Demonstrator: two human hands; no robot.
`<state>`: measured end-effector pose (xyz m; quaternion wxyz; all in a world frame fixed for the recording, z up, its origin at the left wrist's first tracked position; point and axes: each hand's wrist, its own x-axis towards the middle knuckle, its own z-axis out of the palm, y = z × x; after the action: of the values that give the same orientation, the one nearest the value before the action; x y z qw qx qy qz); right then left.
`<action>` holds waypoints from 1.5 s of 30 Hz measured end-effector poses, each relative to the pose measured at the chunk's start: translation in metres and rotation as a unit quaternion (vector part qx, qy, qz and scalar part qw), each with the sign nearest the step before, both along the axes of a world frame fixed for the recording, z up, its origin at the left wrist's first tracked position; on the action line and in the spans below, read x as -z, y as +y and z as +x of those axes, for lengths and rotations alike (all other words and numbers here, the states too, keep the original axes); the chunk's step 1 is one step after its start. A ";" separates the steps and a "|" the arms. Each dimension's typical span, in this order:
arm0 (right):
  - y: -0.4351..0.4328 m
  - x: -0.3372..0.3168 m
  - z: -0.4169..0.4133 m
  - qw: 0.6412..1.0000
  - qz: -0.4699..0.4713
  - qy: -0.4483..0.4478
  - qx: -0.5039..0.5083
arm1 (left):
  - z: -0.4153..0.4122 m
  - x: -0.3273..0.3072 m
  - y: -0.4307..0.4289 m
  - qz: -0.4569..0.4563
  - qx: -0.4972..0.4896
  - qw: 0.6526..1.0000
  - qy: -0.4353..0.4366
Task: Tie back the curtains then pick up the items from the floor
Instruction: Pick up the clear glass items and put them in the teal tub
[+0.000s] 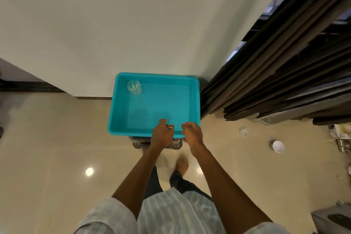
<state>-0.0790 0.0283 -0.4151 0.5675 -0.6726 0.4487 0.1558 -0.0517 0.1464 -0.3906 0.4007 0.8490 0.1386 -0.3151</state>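
Fingers (163, 121) of left hand (162, 132) and right hand (191, 132) hang loosely curled, holding nothing, over the teal tub (121, 132)'s near rim. Beyond them, far-left inside, stands a glass (134, 87). Right of them, a crumpled clear piece (244, 130) and a white cup (278, 146) lie on the floor (57, 138) below the dark curtain (275, 81).

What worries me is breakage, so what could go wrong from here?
1. The teal tub overhangs the small stand under it, and the left hand and right hand are both at its near rim; weight there may tip it and send the glass sliding.
2. A clear item and a white bowl lie on the floor to the person's right; a careless step could crush them.
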 end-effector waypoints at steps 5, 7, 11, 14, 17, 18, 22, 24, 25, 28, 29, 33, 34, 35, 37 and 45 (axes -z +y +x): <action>-0.016 -0.012 -0.039 0.999 0.012 -0.021 0.032 | -0.043 -0.010 -0.026 -0.015 -0.003 1.000 -0.006; -0.020 -0.011 -0.054 0.999 0.013 -0.022 0.033 | -0.054 -0.014 -0.034 -0.012 -0.009 1.000 -0.010; -0.029 -0.008 -0.079 0.999 -0.006 -0.031 0.008 | -0.074 -0.020 -0.045 -0.020 -0.001 1.000 -0.017; -0.036 -0.022 -0.092 0.999 -0.012 -0.045 0.017 | -0.088 -0.022 -0.050 -0.027 0.007 0.999 -0.029; -0.038 -0.034 -0.117 0.997 -0.016 -0.054 0.046 | -0.110 -0.020 -0.052 -0.038 0.009 0.999 -0.032; -0.036 -0.034 -0.131 0.997 -0.021 -0.052 0.050 | -0.120 -0.017 -0.052 -0.037 0.012 0.999 -0.035; -0.030 -0.029 -0.185 0.998 -0.053 -0.025 0.023 | -0.163 -0.014 -0.060 -0.048 0.019 0.998 -0.024; -0.033 -0.029 -0.203 0.997 -0.073 -0.005 0.001 | -0.176 -0.014 -0.066 -0.045 0.032 0.998 -0.021; -0.036 -0.031 -0.209 0.997 -0.081 0.003 -0.005 | -0.180 -0.013 -0.068 -0.043 0.037 0.998 -0.018; -0.054 -0.038 -0.226 0.995 -0.095 -0.003 0.020 | -0.190 -0.012 -0.079 -0.040 0.056 0.997 -0.026; -0.061 -0.040 -0.230 0.995 -0.095 -0.005 0.031 | -0.193 -0.015 -0.084 -0.032 0.064 0.997 -0.028; -0.085 -0.037 -0.247 0.994 -0.085 -0.023 0.059 | -0.202 -0.028 -0.104 0.011 0.106 0.993 -0.049; -0.092 -0.037 -0.252 0.994 -0.085 -0.027 0.061 | -0.205 -0.031 -0.112 0.018 0.113 0.992 -0.056; -0.100 -0.037 -0.257 0.994 -0.086 -0.030 0.061 | -0.209 -0.033 -0.120 0.022 0.118 0.991 -0.060; -0.122 -0.037 -0.268 0.993 -0.095 -0.043 0.056 | -0.217 -0.033 -0.141 0.022 0.118 0.991 -0.062; -0.272 -0.037 -0.321 0.991 -0.078 -0.059 0.096 | -0.270 -0.032 -0.284 -0.030 0.109 0.993 -0.041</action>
<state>-0.4004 -0.2433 -0.3786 0.5506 -0.6771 0.4877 0.0254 -0.3222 -0.1374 -0.3588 0.3946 0.8589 0.0195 -0.3258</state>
